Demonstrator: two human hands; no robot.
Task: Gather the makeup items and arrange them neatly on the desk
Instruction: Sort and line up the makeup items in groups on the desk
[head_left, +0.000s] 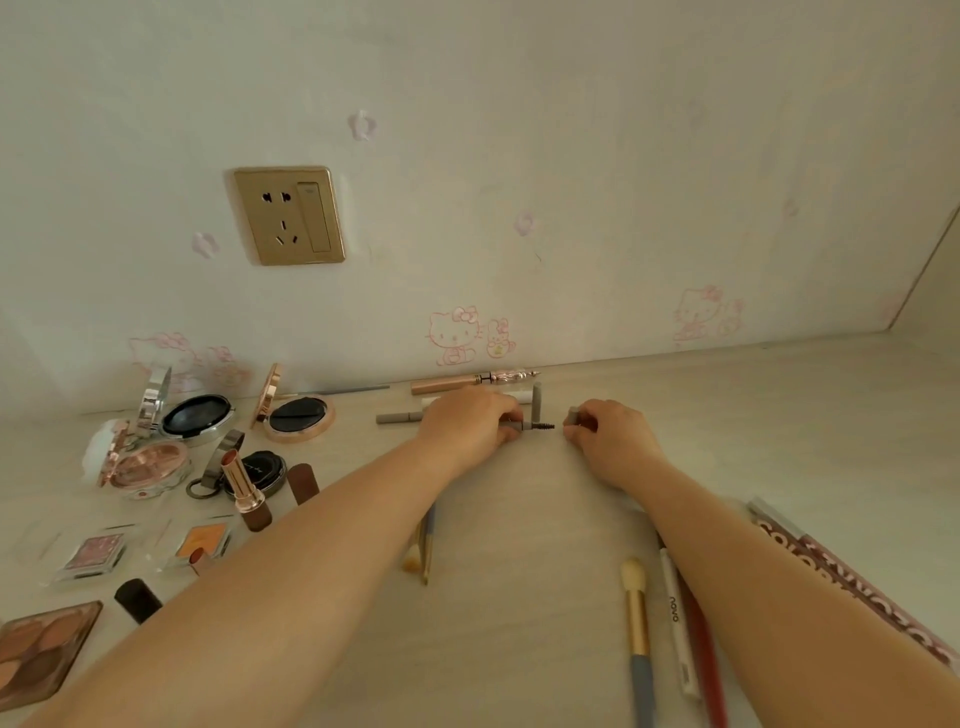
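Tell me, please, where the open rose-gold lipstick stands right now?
The open rose-gold lipstick stands upright at the desk's left side, beside the round black compact.

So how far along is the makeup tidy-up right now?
Early to midway. A few pencils lie gathered near the wall. In hand: the left hand holds a spoolie brow pencil, the right hand its grey cap. Left: open compacts, uncapped lipstick, loose brushes.

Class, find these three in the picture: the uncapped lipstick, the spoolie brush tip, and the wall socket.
uncapped lipstick (240, 480): head view, on its rose-gold tube.
spoolie brush tip (544, 426): head view, on the bristles, between the hands.
wall socket (289, 215): head view, on the gold faceplate.
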